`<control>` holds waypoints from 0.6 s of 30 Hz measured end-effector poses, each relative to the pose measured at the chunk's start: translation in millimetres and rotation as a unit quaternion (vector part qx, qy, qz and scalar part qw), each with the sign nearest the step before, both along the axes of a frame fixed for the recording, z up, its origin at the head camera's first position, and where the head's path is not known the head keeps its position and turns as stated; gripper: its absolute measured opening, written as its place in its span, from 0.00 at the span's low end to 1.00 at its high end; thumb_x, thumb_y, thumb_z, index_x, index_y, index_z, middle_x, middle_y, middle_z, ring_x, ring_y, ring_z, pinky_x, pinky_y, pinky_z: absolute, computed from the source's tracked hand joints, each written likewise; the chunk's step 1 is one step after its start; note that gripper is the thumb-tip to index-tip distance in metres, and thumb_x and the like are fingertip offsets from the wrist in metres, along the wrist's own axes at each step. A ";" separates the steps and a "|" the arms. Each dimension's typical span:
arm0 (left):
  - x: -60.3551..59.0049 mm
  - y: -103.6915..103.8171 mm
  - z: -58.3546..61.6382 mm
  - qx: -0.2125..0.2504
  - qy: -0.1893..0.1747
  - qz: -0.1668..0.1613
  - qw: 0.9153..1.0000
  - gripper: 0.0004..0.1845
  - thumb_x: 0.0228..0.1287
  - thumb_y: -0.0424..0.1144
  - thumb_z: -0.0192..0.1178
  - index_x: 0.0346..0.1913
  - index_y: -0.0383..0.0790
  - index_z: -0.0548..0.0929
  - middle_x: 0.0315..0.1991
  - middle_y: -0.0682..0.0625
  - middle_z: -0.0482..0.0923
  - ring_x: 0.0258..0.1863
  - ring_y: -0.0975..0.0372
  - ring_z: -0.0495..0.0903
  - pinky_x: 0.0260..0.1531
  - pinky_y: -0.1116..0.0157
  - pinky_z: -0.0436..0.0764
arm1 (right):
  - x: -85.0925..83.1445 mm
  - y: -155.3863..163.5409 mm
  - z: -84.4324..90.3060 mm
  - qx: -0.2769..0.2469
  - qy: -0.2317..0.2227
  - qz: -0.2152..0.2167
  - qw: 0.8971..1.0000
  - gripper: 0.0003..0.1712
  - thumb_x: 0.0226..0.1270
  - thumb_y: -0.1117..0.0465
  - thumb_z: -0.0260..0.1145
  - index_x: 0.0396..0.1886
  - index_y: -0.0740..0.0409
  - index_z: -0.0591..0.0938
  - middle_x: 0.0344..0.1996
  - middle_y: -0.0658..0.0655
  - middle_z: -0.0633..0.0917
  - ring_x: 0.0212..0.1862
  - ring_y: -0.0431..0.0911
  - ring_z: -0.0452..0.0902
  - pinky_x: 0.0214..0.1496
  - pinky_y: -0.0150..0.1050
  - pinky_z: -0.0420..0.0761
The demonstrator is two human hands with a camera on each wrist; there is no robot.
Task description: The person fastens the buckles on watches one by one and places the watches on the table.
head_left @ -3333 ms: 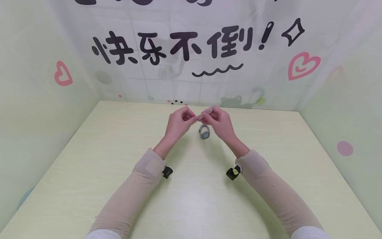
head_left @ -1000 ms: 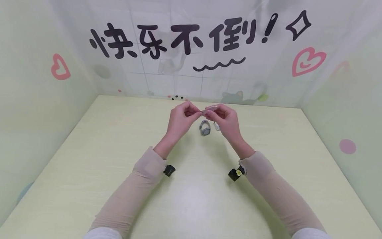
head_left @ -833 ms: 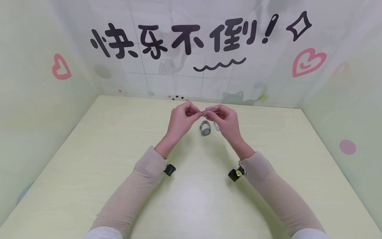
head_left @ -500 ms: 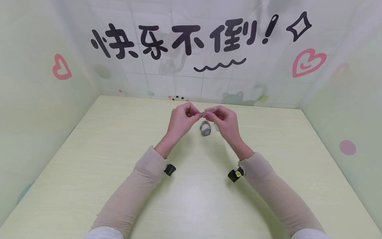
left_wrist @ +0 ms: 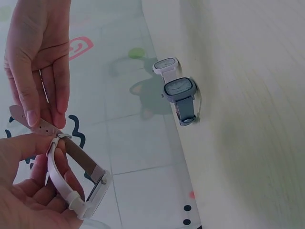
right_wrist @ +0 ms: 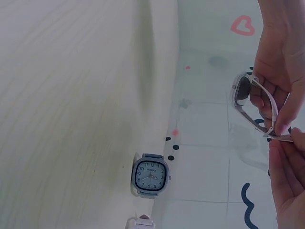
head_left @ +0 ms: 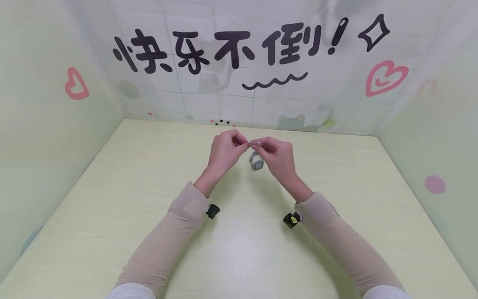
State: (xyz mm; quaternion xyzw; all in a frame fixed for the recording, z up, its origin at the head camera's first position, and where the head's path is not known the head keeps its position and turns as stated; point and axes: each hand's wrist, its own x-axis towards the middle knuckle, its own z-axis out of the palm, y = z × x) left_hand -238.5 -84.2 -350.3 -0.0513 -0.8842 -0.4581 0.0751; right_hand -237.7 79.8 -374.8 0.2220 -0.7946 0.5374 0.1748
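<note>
A white watch hangs between both hands above the table, its strap looped through the buckle point(left_wrist: 63, 137). My left hand point(head_left: 223, 153) pinches the strap beside the buckle, and the case point(right_wrist: 242, 90) hangs under its fingers. With thumb and fingers my right hand point(head_left: 278, 160) pinches the pointed, holed strap end point(left_wrist: 43, 126) on the other side of the buckle. On the table just below the hands stands a grey-blue watch point(right_wrist: 150, 175), its square dial facing outward. Next to it is a second white watch point(left_wrist: 167, 66), hidden behind my right hand in the head view.
The pale wooden table point(head_left: 239, 241) ends at a printed back wall point(head_left: 209, 99) with dark lettering, close behind the hands. Printed side walls point(head_left: 422, 124) stand left and right. Black wrist cameras point(head_left: 213, 211) hang under both cuffs.
Over the last half second my right hand has come lower and a little left, and the strap end lies flatter. The white watch on the table has gone out of sight behind it.
</note>
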 end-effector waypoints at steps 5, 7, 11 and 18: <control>0.1 0.6 -0.2 0.004 0.002 0.011 1.000 0.03 0.65 0.35 0.66 0.38 0.39 0.86 0.36 0.46 0.88 0.36 0.57 0.85 0.37 0.63 0.84 | 2.2 -3.8 -1.0 0.058 0.055 -0.016 0.997 0.09 0.63 0.68 0.71 0.42 0.64 0.89 0.38 0.61 0.91 0.38 0.50 0.90 0.43 0.35 0.88; 0.2 -0.1 -1.7 0.012 0.003 0.012 1.000 0.04 0.65 0.36 0.66 0.39 0.39 0.87 0.37 0.46 0.88 0.37 0.57 0.85 0.39 0.63 0.84 | 2.5 -4.3 -1.4 0.077 0.073 -0.020 0.994 0.09 0.63 0.68 0.70 0.43 0.64 0.89 0.38 0.61 0.91 0.38 0.49 0.90 0.44 0.36 0.88; 0.7 -2.0 -4.1 0.045 -0.003 -0.003 0.999 0.07 0.65 0.38 0.67 0.42 0.38 0.87 0.39 0.45 0.88 0.37 0.56 0.86 0.38 0.65 0.84 | 0.9 -3.4 0.1 0.088 0.088 -0.033 0.992 0.08 0.63 0.67 0.71 0.42 0.63 0.89 0.36 0.60 0.90 0.39 0.49 0.88 0.44 0.37 0.88; -0.5 -4.5 -4.9 0.106 -0.047 -0.031 0.993 0.09 0.66 0.36 0.66 0.46 0.38 0.87 0.44 0.43 0.88 0.44 0.54 0.87 0.41 0.66 0.86 | -1.2 0.1 2.4 0.088 0.101 -0.044 0.990 0.07 0.63 0.66 0.71 0.40 0.63 0.89 0.36 0.60 0.89 0.39 0.49 0.87 0.44 0.39 0.89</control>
